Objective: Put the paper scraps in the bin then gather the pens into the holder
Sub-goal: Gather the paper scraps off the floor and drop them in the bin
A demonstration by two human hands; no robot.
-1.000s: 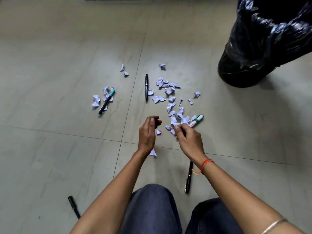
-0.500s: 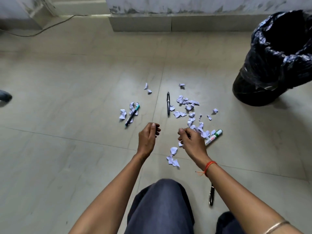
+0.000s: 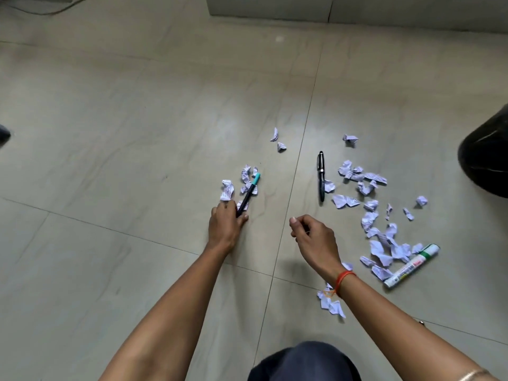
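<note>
Left grip (image 3: 226, 224): lowered to the floor (image 3: 123, 127), fingertips at the near end of the teal-capped pen (image 3: 248, 195). The back of the hand hides whether it is grasping or released. Right grip (image 3: 313, 237): raised above the floor, fingers curled inward, thumb against the forefinger. Whether it holds anything cannot be told.

Paper scraps (image 3: 379, 235): lying on the floor, mostly right of the right grip, with a few around the teal-capped pen. Black pen (image 3: 321, 177): lying between the two groups. White marker (image 3: 412, 266): at the near edge of the scraps. Bin (image 3: 483, 160): at the far right, black-lined, well apart from the scraps.
</note>
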